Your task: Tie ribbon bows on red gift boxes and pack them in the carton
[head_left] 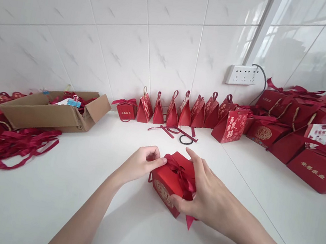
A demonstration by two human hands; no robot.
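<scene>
A red gift box (167, 187) with a gold round emblem sits on the white table in front of me, a dark red ribbon bow (180, 172) across its top. My left hand (142, 163) is at the box's left end, fingers curled and thumb at the bow's left loop, closed on the ribbon. Around the right end, my right hand (209, 190) holds the box, thumb on the front face and fingers at the back. One pointed ribbon tail (189, 222) hangs below the right hand. A short cord handle shows at the box's left side.
Several small red triangular boxes (173, 113) line the wall, with ribbon scraps and a black hair tie (186, 139) before them. At left are a cardboard box (45, 117) and a heap of ribbons (18, 143). Red gift boxes (314, 168) are piled at right, near a power strip (242, 75).
</scene>
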